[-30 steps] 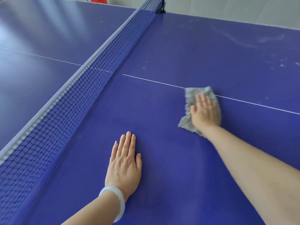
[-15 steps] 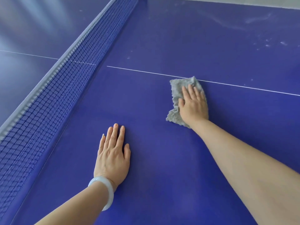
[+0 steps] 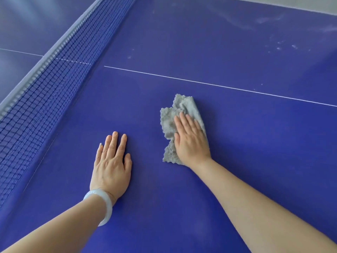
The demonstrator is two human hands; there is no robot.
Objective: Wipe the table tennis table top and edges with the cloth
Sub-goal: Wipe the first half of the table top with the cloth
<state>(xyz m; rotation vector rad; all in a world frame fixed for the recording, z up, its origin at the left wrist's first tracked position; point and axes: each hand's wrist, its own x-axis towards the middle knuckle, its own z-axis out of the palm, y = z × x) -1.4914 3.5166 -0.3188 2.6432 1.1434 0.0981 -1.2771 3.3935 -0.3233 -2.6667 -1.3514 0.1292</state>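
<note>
Right grip, fingers straight, presses a crumpled nubbly grey cloth onto the smooth blue surface; left grip lies flat, released.

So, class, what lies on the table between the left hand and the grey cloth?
Nothing: in the head view only a bare strip of blue table top separates the flat left hand from the cloth under the right hand.

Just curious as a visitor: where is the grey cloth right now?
Head view, right of centre: the grey cloth lies on the table top under the right hand, nearer than the white line, right of the left hand.
</note>
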